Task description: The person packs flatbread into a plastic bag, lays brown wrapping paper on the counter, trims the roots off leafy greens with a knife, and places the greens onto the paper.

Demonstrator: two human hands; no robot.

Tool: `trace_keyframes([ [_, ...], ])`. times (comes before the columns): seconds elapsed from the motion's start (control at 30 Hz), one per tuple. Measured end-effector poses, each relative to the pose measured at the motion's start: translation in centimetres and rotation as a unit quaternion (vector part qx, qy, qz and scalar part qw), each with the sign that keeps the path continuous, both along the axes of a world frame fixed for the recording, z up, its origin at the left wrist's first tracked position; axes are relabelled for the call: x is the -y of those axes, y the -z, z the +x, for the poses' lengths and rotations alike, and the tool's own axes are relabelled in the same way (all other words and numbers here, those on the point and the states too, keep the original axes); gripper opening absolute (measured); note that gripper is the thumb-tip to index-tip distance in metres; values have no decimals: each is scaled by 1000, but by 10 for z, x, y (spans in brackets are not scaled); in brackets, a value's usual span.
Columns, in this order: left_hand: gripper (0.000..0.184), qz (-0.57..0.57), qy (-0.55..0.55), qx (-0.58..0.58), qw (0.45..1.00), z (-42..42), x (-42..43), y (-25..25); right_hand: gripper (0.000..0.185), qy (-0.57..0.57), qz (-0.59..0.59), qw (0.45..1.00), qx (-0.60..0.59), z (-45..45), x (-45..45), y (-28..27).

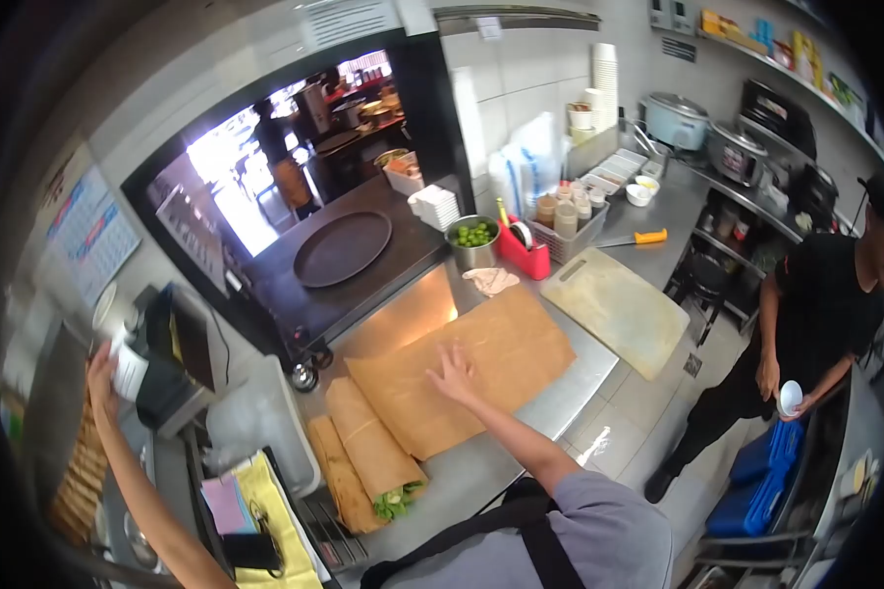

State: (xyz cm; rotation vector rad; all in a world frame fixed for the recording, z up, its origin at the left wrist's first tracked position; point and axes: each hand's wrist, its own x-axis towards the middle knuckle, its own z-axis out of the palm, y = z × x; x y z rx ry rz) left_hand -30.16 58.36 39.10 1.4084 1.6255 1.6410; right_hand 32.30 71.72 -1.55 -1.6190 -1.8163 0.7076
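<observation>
My right hand (454, 373) lies with fingers spread on a sheet of brown paper (511, 339) on the steel counter. Far to the left, my left hand (102, 378) is closed on a white paper slip (129, 371) beside a dark machine (172, 358). Left of the brown sheet rests a paper-wrapped bundle (368, 432) with green leaves (395, 501) showing at its near end. Against it lies a narrower brown wrapped piece (336, 471).
A cutting board (619, 304), a pot of limes (473, 240) and a red holder (523, 253) stand behind. A round tray (344, 248) sits on the pass ledge. At the right, a co-worker (805, 294) holds a white bowl (790, 398). An orange-handled knife (648, 237) lies farther back.
</observation>
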Motion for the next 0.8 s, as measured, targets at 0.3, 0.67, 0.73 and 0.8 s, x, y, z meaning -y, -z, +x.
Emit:
trace_keyframes([
  [0.3,52,250,16,73,965,167,23,-10,50,-144,176,916,-331,69,-10,-79],
  [0.67,74,-57,436,132,888,592,-54,111,67,-278,198,733,-588,137,-8,-230],
  [0.73,74,-46,449,149,880,622,-73,119,53,-247,179,773,-557,174,-27,-229],
  [0.8,74,-29,449,128,884,645,-92,132,45,-259,138,772,-564,199,-40,-230],
])
